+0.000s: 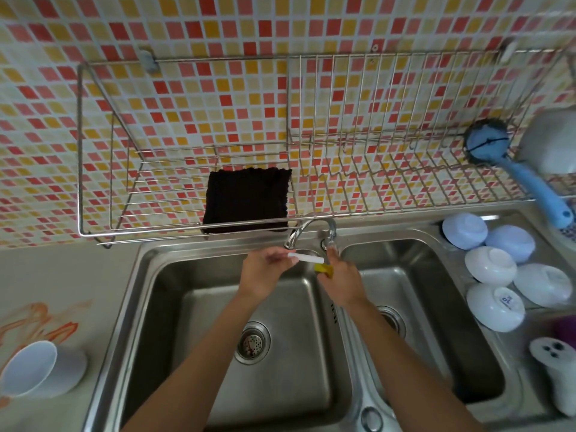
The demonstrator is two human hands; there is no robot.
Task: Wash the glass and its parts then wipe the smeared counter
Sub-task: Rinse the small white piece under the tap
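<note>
My left hand (265,274) holds a white straw (307,259) level over the left basin of the steel sink (149,294), just below the tap (311,229). My right hand (341,280) grips a yellow sponge (324,269) against the straw's right end. A white cup (37,369) lies tilted on the counter at the far left. Orange smears (37,319) mark the counter above the cup. A black cloth (247,201) rests on the wire wall rack (405,194).
Several white bowls (495,275) sit upside down on the right drainboard. A blue dish brush (523,173) leans on the rack's right end. A white ghost-shaped dispenser (558,366) stands at the lower right. Each basin has a drain (253,342).
</note>
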